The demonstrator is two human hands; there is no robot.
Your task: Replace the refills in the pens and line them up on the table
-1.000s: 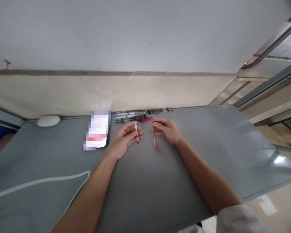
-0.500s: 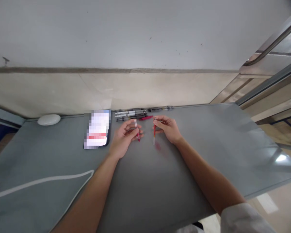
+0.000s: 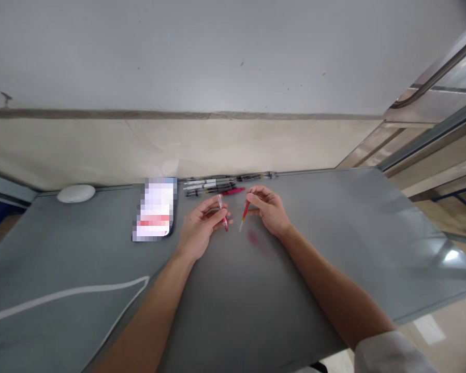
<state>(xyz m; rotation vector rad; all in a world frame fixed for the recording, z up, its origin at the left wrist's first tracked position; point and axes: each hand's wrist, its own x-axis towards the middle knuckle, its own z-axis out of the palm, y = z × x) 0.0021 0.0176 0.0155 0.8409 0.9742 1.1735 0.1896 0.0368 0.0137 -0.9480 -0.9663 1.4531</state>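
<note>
Head view, from the left: a white oval object (image 3: 76,194) sits near the far edge of the grey worktop (image 3: 326,217), and a white strip (image 3: 62,295) runs in from the left side, then bends sharply back beside the left forearm. Next lies a phone (image 3: 155,207), its screen blurred out. Just right of it, the left hand (image 3: 196,228) holds a clear-and-red pen barrel (image 3: 222,213) above the worktop; the long axis is steep, clear end away from the person and a little left, red end toward the person and a little right. Its thumb pinches the barrel against half-curled fingers (image 3: 205,203). Beyond, a row of dark and white pens (image 3: 209,184) lies roughly crosswise along the wall, with a red piece (image 3: 233,191) near them, perhaps a pen cap, though it is too small to be sure. Further right is a slim red refill (image 3: 245,210), its pale tip pointing toward the person and slanting left toward the barrel, apart from it. The right hand (image 3: 271,210) pinches its far end between thumb and forefinger, the other fingers loosely curled beneath
</note>
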